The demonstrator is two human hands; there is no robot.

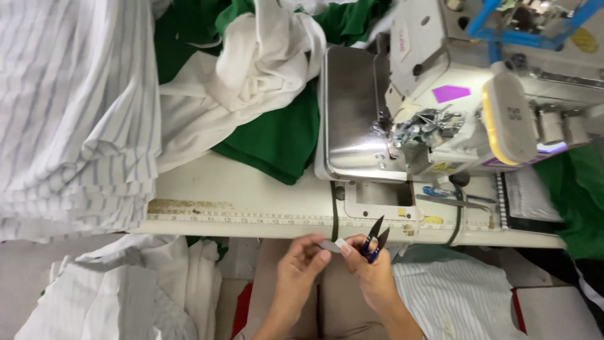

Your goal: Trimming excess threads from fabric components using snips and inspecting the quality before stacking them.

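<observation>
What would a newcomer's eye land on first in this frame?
Most likely the white sewing machine at upper right, with its shiny metal plate and a purple patch on its body. Next, the heap of green and white fabric at top centre and the striped cloth stack at left. Low in the middle, the left hand and right hand pinch a small grey strip, the right also holding thread snips.

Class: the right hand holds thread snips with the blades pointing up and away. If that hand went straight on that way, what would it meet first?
Probably the front edge of the sewing table with its measuring strip, just beyond the snips in the right hand; depth is unclear.
</observation>
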